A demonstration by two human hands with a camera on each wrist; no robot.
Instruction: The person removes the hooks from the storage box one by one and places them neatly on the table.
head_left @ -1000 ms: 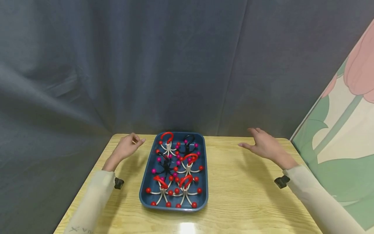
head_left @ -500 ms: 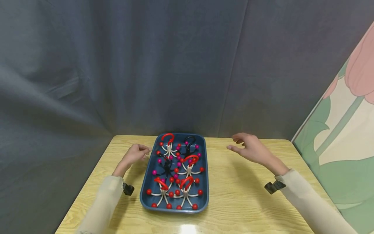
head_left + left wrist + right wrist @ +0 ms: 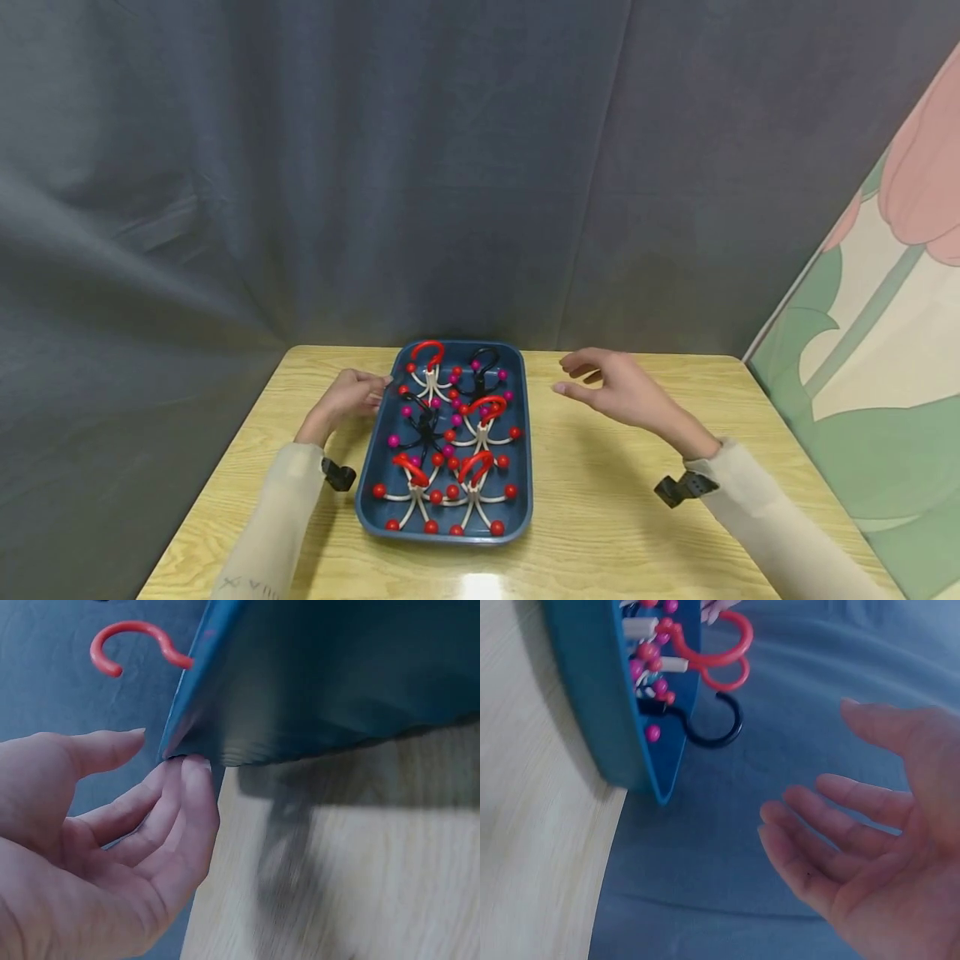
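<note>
Grey cloth [image 3: 450,167] hangs behind the table's [image 3: 592,525] tray [image 3: 444,539] of hooks [image 3: 483,405], its left side touched by the left hand [image 3: 347,397], thumb parted from fingers, the right hand [image 3: 618,390] spread, apart on its right: taking hold seems in progress, needing right-side contact next.

A blue, round-cornered tray [image 3: 442,538] sits upright on the surface [image 3: 637,517], its far end near the back edge, holding four white hangers [image 3: 483,433] with red hooks [image 3: 417,473] and red balls [image 3: 379,491] and two black hangers [image 3: 426,428] with magenta balls [image 3: 393,441], all close together on splayed arms, hooks uppermost.
</note>
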